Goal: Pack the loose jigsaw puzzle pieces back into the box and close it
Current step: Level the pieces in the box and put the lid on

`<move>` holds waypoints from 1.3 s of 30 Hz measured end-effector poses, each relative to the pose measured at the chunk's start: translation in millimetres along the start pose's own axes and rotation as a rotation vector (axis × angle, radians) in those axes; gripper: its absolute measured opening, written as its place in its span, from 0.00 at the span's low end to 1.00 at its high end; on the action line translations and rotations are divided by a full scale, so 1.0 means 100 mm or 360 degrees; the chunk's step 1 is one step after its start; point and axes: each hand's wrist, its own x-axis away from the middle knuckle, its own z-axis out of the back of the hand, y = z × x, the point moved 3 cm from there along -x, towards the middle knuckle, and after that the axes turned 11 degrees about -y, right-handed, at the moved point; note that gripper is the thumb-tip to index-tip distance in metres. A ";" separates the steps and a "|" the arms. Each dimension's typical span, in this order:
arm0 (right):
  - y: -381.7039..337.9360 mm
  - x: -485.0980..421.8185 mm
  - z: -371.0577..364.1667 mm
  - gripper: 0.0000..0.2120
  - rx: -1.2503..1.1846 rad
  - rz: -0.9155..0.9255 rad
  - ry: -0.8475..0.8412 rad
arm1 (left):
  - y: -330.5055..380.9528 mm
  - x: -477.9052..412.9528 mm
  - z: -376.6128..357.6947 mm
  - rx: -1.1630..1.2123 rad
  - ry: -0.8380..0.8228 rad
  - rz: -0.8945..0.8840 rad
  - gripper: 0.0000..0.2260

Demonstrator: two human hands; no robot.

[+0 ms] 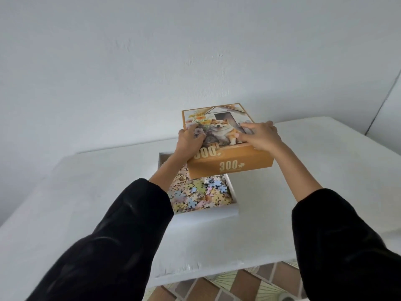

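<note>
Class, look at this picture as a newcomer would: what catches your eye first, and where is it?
First comes the orange cardboard lid printed with a dog and "300+", held tilted at the centre of the view by the left hand and the right hand. Nearer the camera, partly under it, the white box base lies open on the white table, filled with pastel jigsaw pieces.
</note>
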 end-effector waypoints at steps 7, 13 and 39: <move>-0.37 0.30 -0.50 0.26 0.0002 0.0051 -0.0113 | -0.55 0.38 0.34 0.0031 0.0019 0.0048 0.22; -0.47 0.45 -0.73 0.27 0.0069 0.0085 -0.0241 | -0.86 0.58 0.35 0.0092 0.0046 0.0101 0.22; -0.16 0.56 -1.23 0.27 0.0108 0.0089 -0.0399 | -1.17 0.82 -0.01 -0.0116 -0.0089 0.0145 0.23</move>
